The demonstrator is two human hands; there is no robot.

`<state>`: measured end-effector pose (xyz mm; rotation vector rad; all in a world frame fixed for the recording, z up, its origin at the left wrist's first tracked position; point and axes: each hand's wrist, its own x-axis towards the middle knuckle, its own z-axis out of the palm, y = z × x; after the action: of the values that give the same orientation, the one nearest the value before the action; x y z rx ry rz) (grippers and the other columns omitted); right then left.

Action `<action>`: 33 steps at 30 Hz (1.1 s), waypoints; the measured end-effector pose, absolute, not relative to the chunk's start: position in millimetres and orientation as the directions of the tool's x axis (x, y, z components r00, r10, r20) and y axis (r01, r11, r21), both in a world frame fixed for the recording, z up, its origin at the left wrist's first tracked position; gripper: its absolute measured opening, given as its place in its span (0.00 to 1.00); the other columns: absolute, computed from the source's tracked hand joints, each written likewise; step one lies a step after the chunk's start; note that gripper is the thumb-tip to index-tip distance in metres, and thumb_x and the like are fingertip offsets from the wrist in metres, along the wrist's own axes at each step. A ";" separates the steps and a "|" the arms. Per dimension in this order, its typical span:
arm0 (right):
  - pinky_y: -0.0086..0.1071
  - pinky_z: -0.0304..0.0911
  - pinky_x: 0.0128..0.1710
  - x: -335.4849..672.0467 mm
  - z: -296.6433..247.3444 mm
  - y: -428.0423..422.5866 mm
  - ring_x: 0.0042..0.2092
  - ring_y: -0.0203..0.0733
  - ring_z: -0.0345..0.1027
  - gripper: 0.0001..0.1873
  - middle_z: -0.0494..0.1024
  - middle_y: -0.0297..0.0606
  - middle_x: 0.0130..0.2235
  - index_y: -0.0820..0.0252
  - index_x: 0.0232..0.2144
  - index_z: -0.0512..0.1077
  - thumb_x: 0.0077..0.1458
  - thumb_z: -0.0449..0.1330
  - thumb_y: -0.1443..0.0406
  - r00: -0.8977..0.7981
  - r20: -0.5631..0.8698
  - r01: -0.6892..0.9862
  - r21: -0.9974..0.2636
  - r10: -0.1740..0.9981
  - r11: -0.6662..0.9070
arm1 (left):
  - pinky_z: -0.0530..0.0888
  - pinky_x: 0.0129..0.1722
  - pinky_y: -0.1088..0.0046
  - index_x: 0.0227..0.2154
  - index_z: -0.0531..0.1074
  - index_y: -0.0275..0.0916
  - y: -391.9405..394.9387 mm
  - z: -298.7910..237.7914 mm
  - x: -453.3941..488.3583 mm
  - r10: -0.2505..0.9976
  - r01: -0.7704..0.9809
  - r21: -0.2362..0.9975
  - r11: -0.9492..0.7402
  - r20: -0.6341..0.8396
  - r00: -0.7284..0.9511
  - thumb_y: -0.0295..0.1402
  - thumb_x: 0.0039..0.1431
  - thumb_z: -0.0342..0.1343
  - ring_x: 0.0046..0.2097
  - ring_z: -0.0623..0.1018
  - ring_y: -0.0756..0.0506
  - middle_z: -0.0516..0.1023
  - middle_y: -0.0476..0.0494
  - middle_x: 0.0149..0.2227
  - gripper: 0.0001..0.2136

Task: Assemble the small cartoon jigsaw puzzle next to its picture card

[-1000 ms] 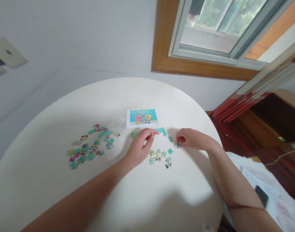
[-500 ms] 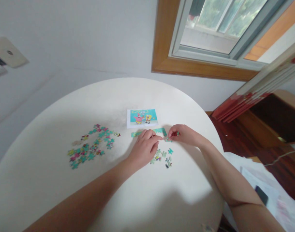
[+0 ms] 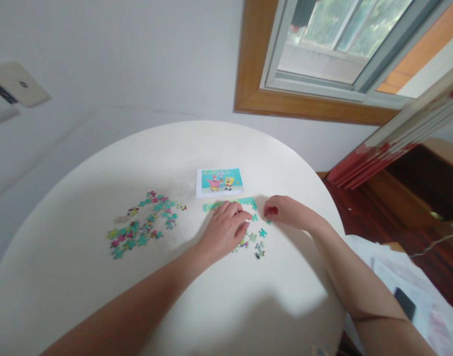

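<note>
My left hand (image 3: 226, 227) lies over the near side of a joined strip of teal jigsaw puzzle (image 3: 249, 201), fingers stretched and thumb apart. Just past its index fingertip is a loose teal piece (image 3: 254, 217). My right hand (image 3: 283, 211) is curled to the right of the strip, fingertips at the table on a small green puzzle piece (image 3: 268, 222), mostly hidden under them. Several loose pieces lie nearer me, among them a teal one (image 3: 262, 233) and a pale green one (image 3: 252, 238); my left hand covers part of this group.
Behind the strip lies a printed reference picture (image 3: 222, 182) with cartoon figures. A spread heap of mixed puzzle pieces (image 3: 142, 232) is on the left of the round white table (image 3: 211, 306). A phone (image 3: 404, 303) rests on a white-covered surface at the right.
My right hand has drawn back slightly to the right, away from my left fingertips. A teal piece now shows between the hands. My left hand stays over the strip.
</note>
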<state>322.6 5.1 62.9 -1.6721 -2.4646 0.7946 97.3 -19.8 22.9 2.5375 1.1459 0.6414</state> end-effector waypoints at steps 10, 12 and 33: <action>0.27 0.58 0.33 305.6 65.0 -0.1 0.32 0.35 0.66 0.11 0.75 0.37 0.34 0.60 0.37 0.77 0.47 0.62 0.69 -0.454 -0.150 0.816 -0.466 0.879 0.342 | 0.66 0.47 0.61 0.40 0.74 0.43 -19.7 21.9 96.3 0.762 0.641 0.419 -0.643 0.273 0.587 0.32 0.62 0.53 0.46 0.68 0.42 0.71 0.45 0.41 0.07; 0.27 0.58 0.33 302.3 63.5 -0.4 0.32 0.35 0.66 0.11 0.75 0.37 0.34 0.61 0.35 0.77 0.48 0.60 0.71 -0.455 -0.153 0.824 -0.446 0.877 0.350 | 0.66 0.46 0.61 0.40 0.75 0.43 -19.8 22.1 96.4 0.762 0.642 0.416 -0.644 0.275 0.586 0.32 0.62 0.53 0.46 0.68 0.42 0.71 0.45 0.41 0.07; 0.27 0.59 0.35 305.3 60.0 3.7 0.32 0.36 0.66 0.12 0.74 0.38 0.33 0.61 0.35 0.76 0.48 0.57 0.74 -0.428 -0.111 0.830 -0.441 0.897 0.341 | 0.66 0.48 0.61 0.48 0.71 0.44 -19.3 22.0 98.6 0.737 0.625 0.398 -0.671 0.268 0.621 0.32 0.62 0.52 0.47 0.68 0.42 0.70 0.44 0.42 0.13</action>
<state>305.3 3.7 60.0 -1.5877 -2.4448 0.6642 98.6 -19.3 22.0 2.5800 1.1087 0.6039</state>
